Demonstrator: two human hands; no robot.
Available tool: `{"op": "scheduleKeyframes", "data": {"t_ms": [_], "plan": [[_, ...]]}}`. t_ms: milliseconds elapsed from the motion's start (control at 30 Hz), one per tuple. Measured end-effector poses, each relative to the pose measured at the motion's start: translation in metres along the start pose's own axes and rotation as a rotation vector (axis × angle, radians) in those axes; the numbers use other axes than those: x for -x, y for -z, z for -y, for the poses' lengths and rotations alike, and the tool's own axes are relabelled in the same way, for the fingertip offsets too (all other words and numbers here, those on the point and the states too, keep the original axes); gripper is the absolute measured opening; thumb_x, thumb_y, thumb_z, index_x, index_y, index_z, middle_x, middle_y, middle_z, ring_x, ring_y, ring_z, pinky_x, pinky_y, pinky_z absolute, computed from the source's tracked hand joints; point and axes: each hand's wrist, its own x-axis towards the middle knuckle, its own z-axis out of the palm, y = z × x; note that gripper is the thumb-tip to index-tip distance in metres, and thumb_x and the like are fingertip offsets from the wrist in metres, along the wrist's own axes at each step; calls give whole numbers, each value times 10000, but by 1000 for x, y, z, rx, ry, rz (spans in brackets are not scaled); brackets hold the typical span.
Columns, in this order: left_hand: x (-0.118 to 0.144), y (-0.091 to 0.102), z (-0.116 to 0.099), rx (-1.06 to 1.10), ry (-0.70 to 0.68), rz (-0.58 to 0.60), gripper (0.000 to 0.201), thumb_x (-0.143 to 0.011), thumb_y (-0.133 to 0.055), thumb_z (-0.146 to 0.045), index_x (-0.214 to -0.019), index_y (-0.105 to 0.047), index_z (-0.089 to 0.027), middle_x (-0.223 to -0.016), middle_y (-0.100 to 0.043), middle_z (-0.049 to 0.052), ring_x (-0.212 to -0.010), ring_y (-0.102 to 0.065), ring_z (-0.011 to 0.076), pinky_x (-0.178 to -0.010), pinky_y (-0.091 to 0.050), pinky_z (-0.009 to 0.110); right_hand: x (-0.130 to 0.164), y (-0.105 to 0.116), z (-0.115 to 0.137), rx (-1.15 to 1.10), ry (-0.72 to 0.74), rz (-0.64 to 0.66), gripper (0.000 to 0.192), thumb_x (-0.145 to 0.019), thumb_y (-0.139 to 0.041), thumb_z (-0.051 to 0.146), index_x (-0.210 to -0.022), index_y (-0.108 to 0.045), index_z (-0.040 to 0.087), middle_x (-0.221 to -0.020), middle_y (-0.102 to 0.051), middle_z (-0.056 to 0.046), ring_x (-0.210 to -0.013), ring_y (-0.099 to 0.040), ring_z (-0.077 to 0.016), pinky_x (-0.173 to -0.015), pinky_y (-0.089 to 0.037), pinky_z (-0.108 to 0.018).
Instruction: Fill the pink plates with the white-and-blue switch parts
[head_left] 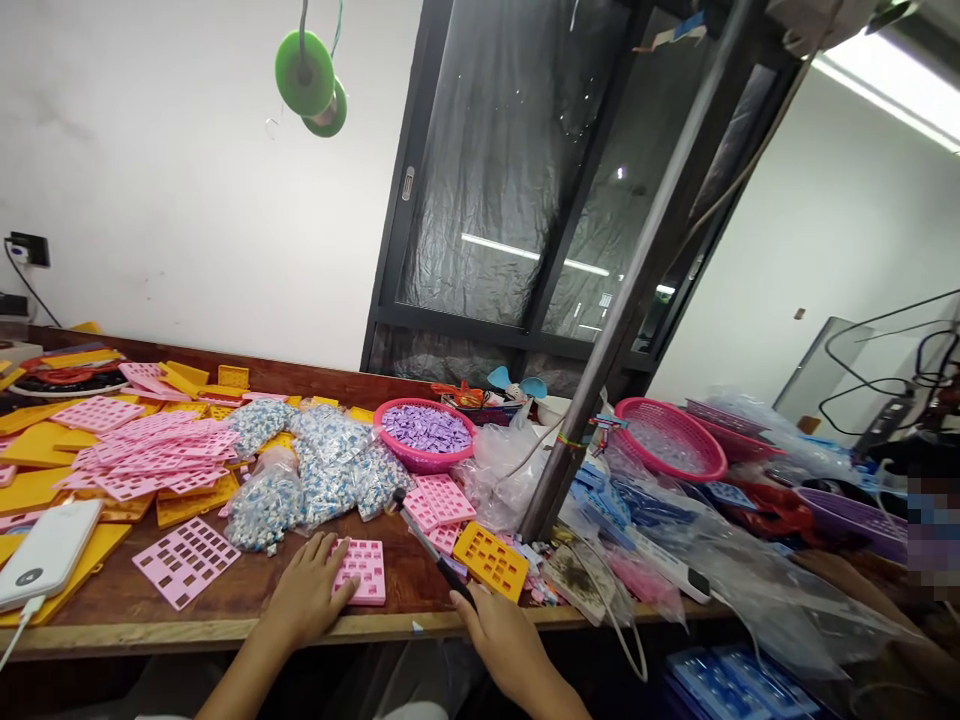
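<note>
My left hand (309,590) lies with spread fingers along the left edge of a pink mould plate (367,573) that has rows of square hollows; the thumb rests on its lower left corner. My right hand (499,630) is closed around the black handle of a long tool (452,578). Its narrow metal shaft points up and left, and I cannot tell its exact kind. A yellow plate with square hollows (491,560) lies just beyond my right hand, beside stacked pink plates (439,502). Left of my left hand is a pink grid (187,562).
Bags of small blue and white pieces (266,500) stand behind my hands, near a pink basket (387,442) of purple pieces. Pink and yellow plates (157,450) pile up at left, beside a white power bank (51,553). A metal post (637,290) rises right of centre.
</note>
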Motion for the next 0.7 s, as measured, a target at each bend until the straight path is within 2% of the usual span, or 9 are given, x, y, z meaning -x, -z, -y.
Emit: {"op": "scheduleKeyframes", "data": {"t_ms": [67,200,300,433,567,700], "plan": [[0,0,0,-3,3,-1,765,-992,-300,-701,-1562,-438,-209,-1621,-428,150,-1527,-341,354,-1249,-260,524,4,-6,2,24,-2,32,446,-1075,-373,437,-1013,-731,178,-987,-789,-145,-990,-746,-321,-817,-499,-356],[-1,0,1,-6,-5,5,773,-988,-312,-702,-1551,-457,-192,-1607,-443,164,-1517,-361,363,-1246,-270,531,7,-11,2,-15,-2,-45,409,-1081,-366,414,-1072,-719,208,-1037,-792,-128,-1005,-749,-300,-814,-505,-335],[-1,-1,1,-5,-7,-5,765,-994,-312,-690,-1550,-459,-185,-1606,-444,168,-1515,-363,363,-1245,-275,534,9,-12,1,26,-24,-9,418,-1064,-396,431,-985,-731,195,-925,-794,-137,-920,-763,-324,-780,-513,-353],[-1,-3,1,-1,6,-18,744,-991,-340,-687,-1545,-469,-207,-1600,-457,153,-1509,-374,362,-1243,-279,540,18,-13,-2,-131,24,-113,490,-1086,-289,473,-1080,-716,231,-972,-794,-110,-934,-759,-287,-781,-517,-332],[-1,-6,2,2,24,-19,753,-997,-326,-685,-1558,-445,-196,-1611,-439,159,-1529,-336,358,-1253,-261,544,31,-13,-3,-46,18,-23,469,-1056,-334,478,-1026,-728,226,-916,-800,-112,-878,-770,-321,-734,-509,-348],[-2,-7,3,1,28,-2,774,-997,-309,-692,-1570,-418,-183,-1645,-379,158,-1558,-273,347,-1265,-238,529,39,-13,-2,-56,3,-46,472,-1072,-292,461,-1065,-713,247,-920,-807,-93,-882,-777,-305,-722,-499,-329]]}}
